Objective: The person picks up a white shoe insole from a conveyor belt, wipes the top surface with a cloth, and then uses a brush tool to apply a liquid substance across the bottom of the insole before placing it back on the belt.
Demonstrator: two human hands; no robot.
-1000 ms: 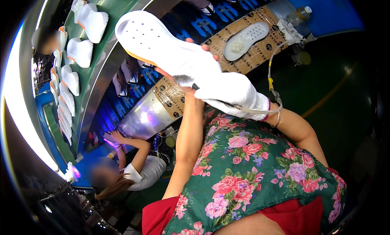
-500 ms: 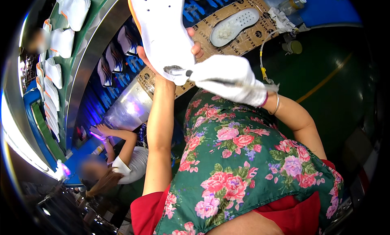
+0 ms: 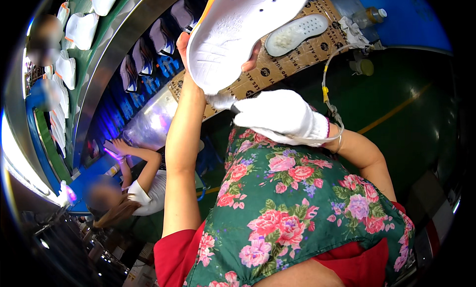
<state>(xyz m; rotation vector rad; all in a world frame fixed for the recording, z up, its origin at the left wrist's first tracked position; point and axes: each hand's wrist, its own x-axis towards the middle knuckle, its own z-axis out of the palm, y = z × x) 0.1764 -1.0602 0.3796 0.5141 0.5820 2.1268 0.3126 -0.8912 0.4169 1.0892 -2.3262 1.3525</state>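
From beneath, my left hand [image 3: 184, 48] grips a white shoe sole [image 3: 223, 51] with an orange edge; the thumb shows at its left side and fingertips at its right. My right hand [image 3: 277, 116], in a white knit glove, is closed on a brush [image 3: 221, 101] whose dark neck sticks out of the fist. Pale, blurred bristles lie just below the sole's rounded end; whether they touch it I cannot tell. A grey-white insole-shaped piece [image 3: 296, 35] with small holes and whitish matter in one end rests on the cardboard [image 3: 277, 74] beyond my hands.
A clear bottle [image 3: 369, 17] and crumpled white cloth [image 3: 353, 31] sit at the far right, above a thin hose [image 3: 325, 91]. White soles [image 3: 81, 31] line a curved green conveyor at left. Dark shoe parts [image 3: 142, 59] stand on a blue rack. A co-worker [image 3: 148, 190] sits lower left.
The sole has tilted, its far end swinging right. The brush has come off the sole's inner surface to just below its rounded end, and my gloved hand has dropped slightly.
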